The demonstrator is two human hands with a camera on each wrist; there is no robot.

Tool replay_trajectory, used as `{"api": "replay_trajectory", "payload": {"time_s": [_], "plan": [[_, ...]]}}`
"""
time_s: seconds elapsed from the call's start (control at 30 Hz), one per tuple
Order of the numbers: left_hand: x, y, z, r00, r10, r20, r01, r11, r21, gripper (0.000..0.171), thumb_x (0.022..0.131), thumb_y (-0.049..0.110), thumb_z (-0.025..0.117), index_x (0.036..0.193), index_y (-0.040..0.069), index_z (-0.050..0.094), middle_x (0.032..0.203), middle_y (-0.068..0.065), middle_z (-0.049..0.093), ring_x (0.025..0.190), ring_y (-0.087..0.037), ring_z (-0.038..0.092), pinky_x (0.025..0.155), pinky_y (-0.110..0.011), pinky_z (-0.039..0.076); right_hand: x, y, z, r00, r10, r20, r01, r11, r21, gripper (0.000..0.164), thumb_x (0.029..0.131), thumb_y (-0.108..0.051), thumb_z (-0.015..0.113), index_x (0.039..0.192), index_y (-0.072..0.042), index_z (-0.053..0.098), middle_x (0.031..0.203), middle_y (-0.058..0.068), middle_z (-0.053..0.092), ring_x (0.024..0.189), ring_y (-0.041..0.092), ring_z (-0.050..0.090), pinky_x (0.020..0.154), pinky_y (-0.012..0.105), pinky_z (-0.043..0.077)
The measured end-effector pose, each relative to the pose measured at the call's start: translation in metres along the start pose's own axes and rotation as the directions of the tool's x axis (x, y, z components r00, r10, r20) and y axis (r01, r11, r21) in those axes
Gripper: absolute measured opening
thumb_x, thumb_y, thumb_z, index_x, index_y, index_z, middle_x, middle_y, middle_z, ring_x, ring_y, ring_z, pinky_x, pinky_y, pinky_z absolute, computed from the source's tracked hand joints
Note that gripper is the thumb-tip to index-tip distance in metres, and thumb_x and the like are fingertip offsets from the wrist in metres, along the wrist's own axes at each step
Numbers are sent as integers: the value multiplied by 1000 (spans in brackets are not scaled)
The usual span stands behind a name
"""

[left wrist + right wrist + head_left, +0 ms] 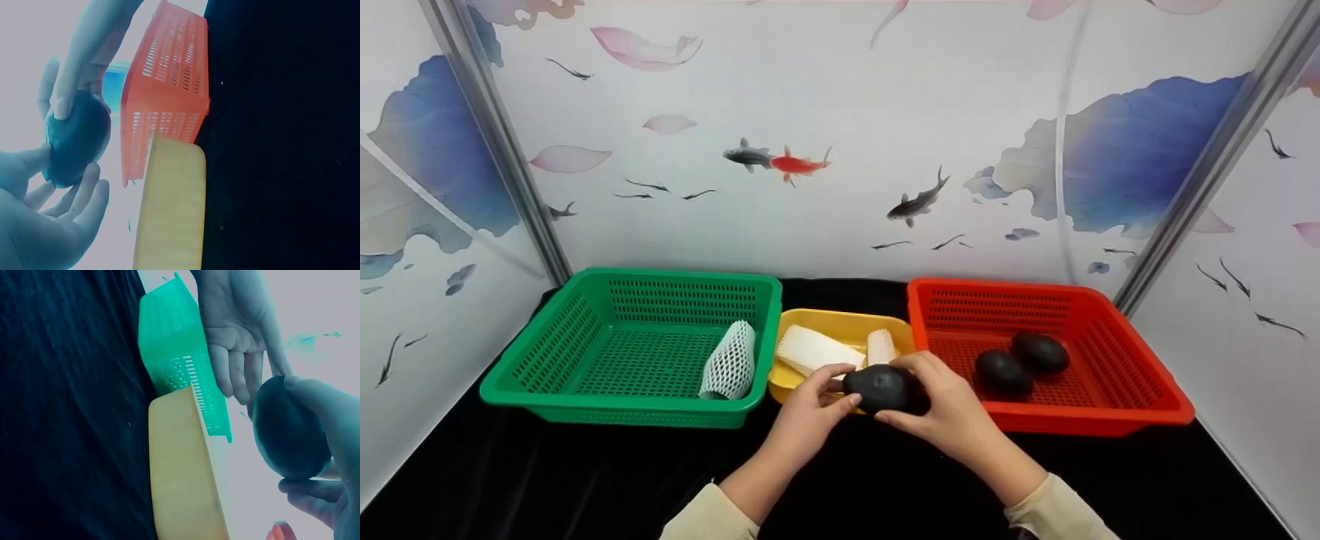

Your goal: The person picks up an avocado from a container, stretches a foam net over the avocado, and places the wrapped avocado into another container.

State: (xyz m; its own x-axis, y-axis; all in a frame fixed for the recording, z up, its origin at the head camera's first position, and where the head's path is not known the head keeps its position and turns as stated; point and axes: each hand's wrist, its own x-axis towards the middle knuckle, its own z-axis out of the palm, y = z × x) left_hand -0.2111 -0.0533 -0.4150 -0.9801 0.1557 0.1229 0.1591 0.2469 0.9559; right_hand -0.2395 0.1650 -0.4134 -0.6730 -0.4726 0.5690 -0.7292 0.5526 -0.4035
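Between both hands, over the front of the yellow bin [787, 379], is a dark avocado [877, 388]. My left hand [808, 409] holds its left end between thumb and fingers. From the other side my right hand [949, 401] grips the right end, thumb low and fingers over the top. Both wrist views show the bare avocado [77, 138] raised above the bin's rim, fingertips of each hand at its skin. White foam net sleeves [814, 351] lie in the yellow bin behind it.
On the left, a green basket [630, 409] contains an avocado in a white foam net [730, 361]. A red basket [1080, 420] on the right contains two bare avocados [1003, 373]. Black cloth [870, 487] covers the table, and printed panels [840, 90] stand behind and at the sides.
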Motion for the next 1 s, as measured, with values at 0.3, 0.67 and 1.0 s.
{"api": "replay_trajectory", "payload": {"time_s": [0.3, 0.67, 1.0], "plan": [[-5, -10, -11, 998, -27, 55, 20, 993, 118, 41, 91, 11, 68, 131, 7, 57, 118, -16, 63, 93, -25, 63, 79, -39, 53, -5, 2, 10, 995, -34, 99, 33, 999, 13, 56, 78, -42, 81, 123, -16, 59, 117, -5, 56, 100, 10, 59, 81, 33, 53], [-3, -27, -15, 1000, -12, 26, 5, 971, 237, 38, 85, 3, 73, 120, 1, 60, 111, -15, 65, 89, -24, 64, 79, -39, 53, -11, -1, 31, 988, 19, 153, 1, 992, -128, 55, 75, -32, 85, 122, -16, 60, 115, -4, 57, 93, 15, 62, 77, 37, 53], [1, -37, -14, 998, -57, 36, 43, 950, 310, 39, 81, -1, 76, 117, 2, 64, 108, -13, 66, 84, -23, 64, 75, -39, 54, -15, -1, 48, 975, 78, 208, -43, 984, -170, 53, 74, -29, 86, 118, -15, 60, 110, -1, 56, 94, 19, 63, 80, 39, 53]]}}
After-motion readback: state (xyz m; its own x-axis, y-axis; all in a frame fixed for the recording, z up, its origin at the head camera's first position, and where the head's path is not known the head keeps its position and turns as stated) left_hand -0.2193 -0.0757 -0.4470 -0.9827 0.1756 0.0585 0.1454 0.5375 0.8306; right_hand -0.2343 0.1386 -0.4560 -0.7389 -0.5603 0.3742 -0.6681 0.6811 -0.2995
